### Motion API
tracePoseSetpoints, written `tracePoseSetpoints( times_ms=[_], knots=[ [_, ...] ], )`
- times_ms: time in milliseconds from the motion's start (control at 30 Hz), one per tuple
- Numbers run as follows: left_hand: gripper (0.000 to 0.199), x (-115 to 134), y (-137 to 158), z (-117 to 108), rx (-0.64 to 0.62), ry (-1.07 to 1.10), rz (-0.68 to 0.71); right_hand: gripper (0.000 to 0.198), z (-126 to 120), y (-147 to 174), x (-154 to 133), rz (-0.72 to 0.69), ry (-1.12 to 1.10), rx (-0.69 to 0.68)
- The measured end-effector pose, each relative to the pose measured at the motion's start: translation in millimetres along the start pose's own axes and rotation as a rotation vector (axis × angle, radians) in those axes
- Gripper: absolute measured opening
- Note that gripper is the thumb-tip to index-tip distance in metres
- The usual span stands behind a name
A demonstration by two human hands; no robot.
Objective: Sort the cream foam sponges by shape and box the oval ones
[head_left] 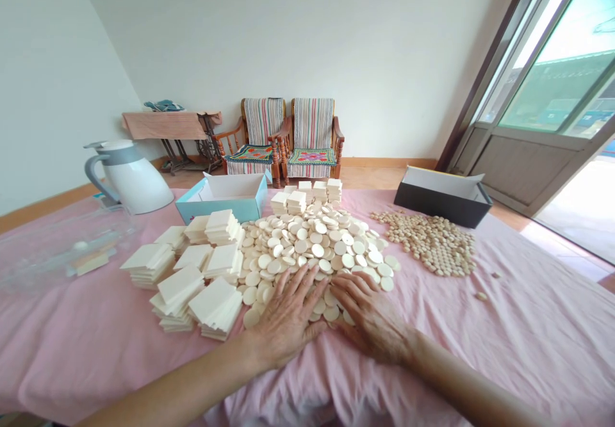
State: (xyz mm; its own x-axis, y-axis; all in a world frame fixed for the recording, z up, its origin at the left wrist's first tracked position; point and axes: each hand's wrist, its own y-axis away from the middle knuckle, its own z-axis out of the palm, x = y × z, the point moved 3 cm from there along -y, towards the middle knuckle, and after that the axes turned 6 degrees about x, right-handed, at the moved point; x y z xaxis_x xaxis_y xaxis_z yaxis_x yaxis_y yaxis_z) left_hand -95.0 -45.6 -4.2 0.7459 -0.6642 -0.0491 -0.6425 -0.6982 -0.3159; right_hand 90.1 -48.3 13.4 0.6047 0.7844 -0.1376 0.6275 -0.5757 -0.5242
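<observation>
A broad heap of pale round discs [307, 241] lies in the middle of the table. My left hand [291, 315] rests palm down on the near side of the heap, its fingers stretched forward over the discs. Beside it, my right hand [372, 315] also lies palm down on the heap's near right edge, fingers extended and angled to the left. Neither hand grips anything. Several discs show between the two hands. Stacks of pale square tiles [216, 302] stand left of the heap, close to my left forearm.
A pink cloth [528, 324] covers the table. Small beige pieces [432, 241] lie at right, before a black box [439, 200]. Behind the tiles are a light blue box [225, 209] and a white jug [134, 177]. Clear plastic packaging [52, 248] is at left.
</observation>
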Motion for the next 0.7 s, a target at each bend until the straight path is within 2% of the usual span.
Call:
tracePoseSetpoints(
  times_ms=[200, 333, 533, 700],
  knots=[
    [0.073, 15, -8, -10, 0.01, -0.001, 0.042, 0.038, -11, 2, 5, 0.058, 0.001, 0.084],
    [0.072, 24, -19, -6, 0.013, 0.005, 0.088, 0.032, -13, 6, 14, 0.121, 0.028, 0.149],
    [0.07, 14, -33, 11, 0.018, 0.016, 0.126, 0.034, -6, 15, 24, 0.198, -0.007, 0.149],
    [0.069, 13, -33, 5, 0.022, 0.048, 0.115, 0.031, -1, 21, 25, 0.18, -0.021, 0.18]
  ],
)
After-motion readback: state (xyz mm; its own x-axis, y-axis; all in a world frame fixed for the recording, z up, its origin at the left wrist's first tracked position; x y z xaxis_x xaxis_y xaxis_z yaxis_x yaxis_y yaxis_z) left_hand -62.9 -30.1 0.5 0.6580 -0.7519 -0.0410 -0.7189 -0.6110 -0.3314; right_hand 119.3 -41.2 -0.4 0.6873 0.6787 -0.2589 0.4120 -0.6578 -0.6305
